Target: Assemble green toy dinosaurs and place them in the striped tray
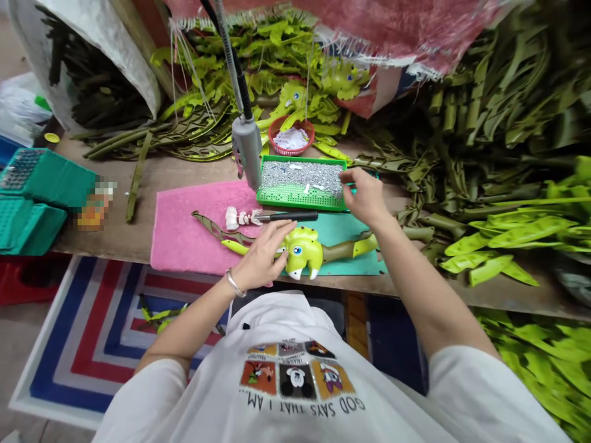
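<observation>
A lime-green toy with a dinosaur head (pixel 302 252) lies face up across the pink cloth (pixel 180 227) and the teal mat (pixel 353 267). An olive curved strip (pixel 212 224) stretches out to its left, and an olive handle-like piece (pixel 339 251) to its right. My left hand (pixel 263 255) is on the toy just left of its eye, thumb and fingers gripping it. At the right end of a green tray (pixel 277 200) full of small silvery screws, my right hand (pixel 364 194) has its fingers pinched together. What lies between those fingertips is too small to tell.
A grey electric screwdriver (pixel 247 147) hangs over the tray's left end. Behind stands a red basket (pixel 295 147) with white bits. A black-handled tool (pixel 293 216) lies above the toy. Teal bins (pixel 46 178) stand left; olive parts (pixel 462 135) pile up right.
</observation>
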Demonstrator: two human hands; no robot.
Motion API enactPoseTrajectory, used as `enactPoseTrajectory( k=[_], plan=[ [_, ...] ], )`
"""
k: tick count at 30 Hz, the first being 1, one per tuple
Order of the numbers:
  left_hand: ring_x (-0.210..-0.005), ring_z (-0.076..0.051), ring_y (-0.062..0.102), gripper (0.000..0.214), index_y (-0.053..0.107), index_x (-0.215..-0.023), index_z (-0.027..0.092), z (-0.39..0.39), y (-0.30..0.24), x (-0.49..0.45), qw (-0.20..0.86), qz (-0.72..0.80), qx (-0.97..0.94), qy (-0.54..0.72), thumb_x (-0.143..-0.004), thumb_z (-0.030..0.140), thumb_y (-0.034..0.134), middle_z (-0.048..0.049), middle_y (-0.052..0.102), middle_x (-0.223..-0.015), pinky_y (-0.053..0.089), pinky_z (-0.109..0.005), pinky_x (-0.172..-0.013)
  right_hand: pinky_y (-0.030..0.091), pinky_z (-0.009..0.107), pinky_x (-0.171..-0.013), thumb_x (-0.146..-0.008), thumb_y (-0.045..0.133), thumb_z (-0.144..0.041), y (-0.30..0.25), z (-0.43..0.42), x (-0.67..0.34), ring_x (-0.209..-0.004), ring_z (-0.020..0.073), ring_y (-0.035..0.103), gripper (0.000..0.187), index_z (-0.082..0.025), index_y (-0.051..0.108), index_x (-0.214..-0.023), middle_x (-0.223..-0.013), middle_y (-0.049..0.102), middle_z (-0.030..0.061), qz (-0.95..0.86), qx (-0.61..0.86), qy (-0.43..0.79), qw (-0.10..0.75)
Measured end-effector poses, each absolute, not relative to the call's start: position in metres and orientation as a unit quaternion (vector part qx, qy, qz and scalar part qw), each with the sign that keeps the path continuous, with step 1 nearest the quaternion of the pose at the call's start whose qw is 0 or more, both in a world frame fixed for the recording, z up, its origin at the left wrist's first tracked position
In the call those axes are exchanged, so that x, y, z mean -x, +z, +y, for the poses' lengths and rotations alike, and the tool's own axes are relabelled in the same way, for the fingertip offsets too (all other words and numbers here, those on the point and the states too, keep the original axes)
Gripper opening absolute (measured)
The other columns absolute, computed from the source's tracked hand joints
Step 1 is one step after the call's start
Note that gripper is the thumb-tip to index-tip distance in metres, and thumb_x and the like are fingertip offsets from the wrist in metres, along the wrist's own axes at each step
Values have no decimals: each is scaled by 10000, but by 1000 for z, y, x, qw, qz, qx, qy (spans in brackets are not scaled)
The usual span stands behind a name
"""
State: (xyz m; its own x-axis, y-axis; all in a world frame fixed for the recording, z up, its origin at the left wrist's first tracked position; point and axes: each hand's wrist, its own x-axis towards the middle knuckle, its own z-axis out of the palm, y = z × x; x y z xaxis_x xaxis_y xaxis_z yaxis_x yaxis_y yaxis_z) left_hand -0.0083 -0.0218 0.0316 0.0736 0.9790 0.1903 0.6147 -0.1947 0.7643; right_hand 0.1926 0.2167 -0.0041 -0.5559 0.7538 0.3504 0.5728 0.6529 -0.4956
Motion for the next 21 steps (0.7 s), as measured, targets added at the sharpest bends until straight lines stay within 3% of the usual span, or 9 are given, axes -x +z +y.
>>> enactPoseTrajectory(
  k=[4, 8, 14, 18, 21],
  plan=[
    [-1184, -240, 631, 451, 548, -1342, 172, 19, 41, -6, 446, 564, -489, 494, -894, 201, 593, -149, 643, -1285, 474, -427, -1067, 523, 481, -879, -787, 488, -87, -17, 241, -155, -1012, 326, 640, 355, -165, 640, -1098, -1106, 718, 166, -898, 385, 114, 179],
    [-1181, -213, 646, 339, 598, -1188, 143, 76, 40, -16, 557, 551, -268, 561, -852, 111, 633, -144, 690, -1219, 453, -391, -1091, 499, 473, -872, -800, 450, -77, -22, 250, -146, -963, 323, 621, 326, -163, 649, -1043, -1038, 716, 170, -915, 373, 74, 135],
    [-978, -162, 709, 117, 615, -969, 106, 145, 41, -28, 619, 543, -41, 566, -906, 62, 527, -133, 725, -993, 522, -277, -954, 545, 438, -792, -727, 493, -88, -13, 261, -146, -812, 263, 657, 327, -172, 637, -1008, -880, 725, 113, -886, 360, 194, 221],
    [-906, -157, 710, 203, 609, -825, 124, 160, 42, -33, 634, 493, 37, 595, -954, 98, 455, -81, 703, -790, 527, -294, -946, 582, 396, -730, -695, 563, -128, 5, 245, -144, -716, 202, 671, 312, -204, 614, -993, -848, 734, 46, -841, 319, 329, 289],
    [-860, -147, 707, 260, 615, -802, 131, 153, 43, -34, 633, 447, 61, 629, -975, 112, 422, -39, 666, -681, 521, -313, -979, 597, 396, -744, -705, 612, -157, 17, 226, -144, -727, 195, 695, 276, -207, 619, -977, -847, 740, 31, -833, 284, 364, 305]
  ],
)
